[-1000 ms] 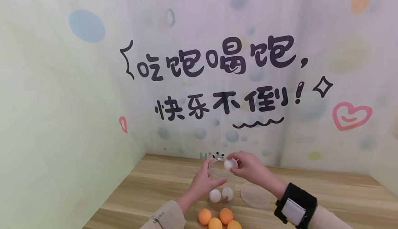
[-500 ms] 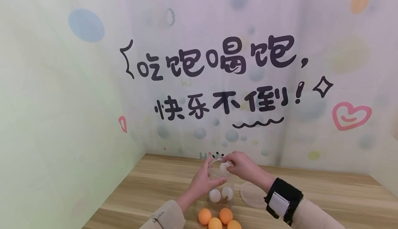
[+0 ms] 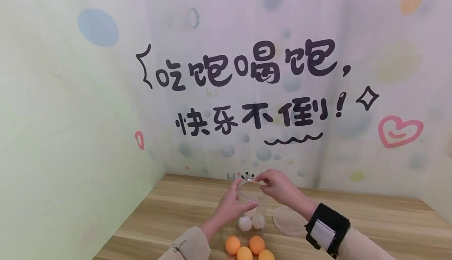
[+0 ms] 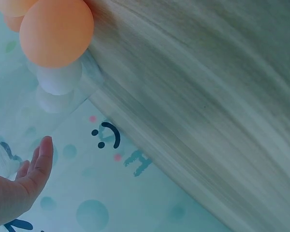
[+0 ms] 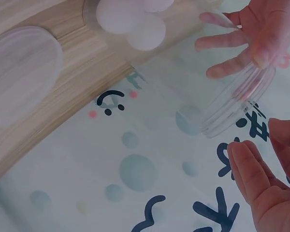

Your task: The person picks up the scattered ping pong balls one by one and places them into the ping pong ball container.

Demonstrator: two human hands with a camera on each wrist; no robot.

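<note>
My left hand [image 3: 230, 206] grips a tall clear plastic jar [image 3: 260, 205] just below its open mouth, fingers and thumb spread round the wall. White ping-pong balls [image 3: 245, 223] lie at the jar's bottom; three show in the right wrist view, where the threaded rim [image 5: 239, 99] is seen sideways. At the right of the mouth hovers my right hand [image 3: 280, 189], fingers bent loosely with nothing between them. In the right wrist view that hand [image 5: 263, 193] has thumb and fingertips apart. Several orange ping-pong balls [image 3: 232, 245] sit in front of the jar.
A round translucent lid [image 3: 287, 221] lies flat on the wooden table [image 3: 353, 217], right of the jar, partly beneath the right forearm. A printed cloth backdrop [image 3: 226, 158] stands behind the table, with another side at the left.
The right hand carried a white ping-pong ball over the jar's mouth and let it go. Another white ball now shows at the bottom. The left hand stays on the jar.
</note>
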